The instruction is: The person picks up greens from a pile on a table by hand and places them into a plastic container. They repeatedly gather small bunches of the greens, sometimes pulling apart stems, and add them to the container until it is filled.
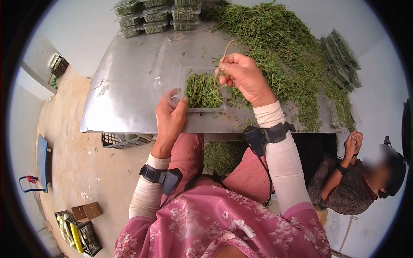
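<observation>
A clear plastic clamshell box lies open near the table's front edge, its lid folded out to the left. Green leafy stems fill its tray. My left hand grips the box's near left corner, thumb on the rim and fingers behind the clear plastic. Just above the box's right side, my right hand pinches a long pale stem between thumb and fingers; it curves upward, and its lower end hangs over the greens.
A large heap of loose greens spreads over the right of the metal table. Filled boxes stand stacked at the back left, and more at the right edge. A co-worker sits at right. Below are a crate and a trolley.
</observation>
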`<state>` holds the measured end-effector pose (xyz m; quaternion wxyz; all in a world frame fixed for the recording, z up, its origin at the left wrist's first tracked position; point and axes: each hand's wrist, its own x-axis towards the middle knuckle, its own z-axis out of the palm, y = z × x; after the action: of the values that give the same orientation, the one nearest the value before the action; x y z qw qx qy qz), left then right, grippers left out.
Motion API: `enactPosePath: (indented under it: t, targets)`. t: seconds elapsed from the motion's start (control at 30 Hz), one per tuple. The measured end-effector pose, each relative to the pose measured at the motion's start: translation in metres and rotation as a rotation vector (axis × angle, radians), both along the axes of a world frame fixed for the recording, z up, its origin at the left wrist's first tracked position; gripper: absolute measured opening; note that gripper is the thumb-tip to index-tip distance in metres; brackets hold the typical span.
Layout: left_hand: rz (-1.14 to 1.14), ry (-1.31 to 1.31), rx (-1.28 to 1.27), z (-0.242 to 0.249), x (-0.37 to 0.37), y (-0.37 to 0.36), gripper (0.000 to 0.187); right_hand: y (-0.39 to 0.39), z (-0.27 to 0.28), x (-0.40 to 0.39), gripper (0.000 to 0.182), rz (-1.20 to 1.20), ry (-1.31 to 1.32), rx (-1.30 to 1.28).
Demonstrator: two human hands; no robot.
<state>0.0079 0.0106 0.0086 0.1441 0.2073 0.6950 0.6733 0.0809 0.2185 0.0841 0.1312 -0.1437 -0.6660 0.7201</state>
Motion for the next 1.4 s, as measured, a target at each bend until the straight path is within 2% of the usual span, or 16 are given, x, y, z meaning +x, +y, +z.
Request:
enactPosePath:
  t: [0.17,0.3,0.4,0.5,0.6,0.8,1.0,1.1,1.3,1.4]
  targets:
    - [-0.003,0.022,0.001,-0.005,-0.002,0.0,0.034,-0.018,-0.014,-0.01,0.018,-0.006,-0.12,0.224]
    - [-0.007,0.001,0.011,-0.003,-0.001,-0.001,0.034,-0.015,-0.031,-0.017,0.024,-0.029,-0.081,0.392]
    - [-0.002,-0.003,0.019,-0.005,-0.003,-0.002,0.04,-0.022,-0.029,-0.016,0.02,-0.077,-0.103,0.544]
    - [0.003,0.009,0.003,-0.004,-0.003,-0.003,0.04,-0.028,-0.027,-0.014,0.012,-0.11,-0.05,0.792]
    - [0.001,0.014,0.006,-0.004,-0.003,-0.004,0.04,-0.026,-0.026,-0.012,0.007,-0.157,0.059,0.892]
    - [-0.001,0.021,0.012,-0.006,-0.004,-0.003,0.04,-0.019,-0.019,-0.005,0.008,-0.132,0.066,0.972]
    - [0.002,0.021,0.012,-0.006,-0.004,-0.003,0.038,-0.039,-0.031,-0.01,0.015,0.141,0.104,1.137]
    - [0.0,0.024,0.018,-0.003,-0.003,-0.003,0.037,-0.041,-0.03,-0.009,0.016,0.15,0.109,1.118]
    - [0.008,0.037,-0.008,-0.004,-0.002,-0.002,0.037,-0.032,-0.01,-0.004,0.014,-0.029,0.197,1.001]
    - [0.01,0.019,0.024,-0.008,-0.004,-0.003,0.038,-0.03,-0.014,-0.006,0.015,-0.039,0.24,0.995]
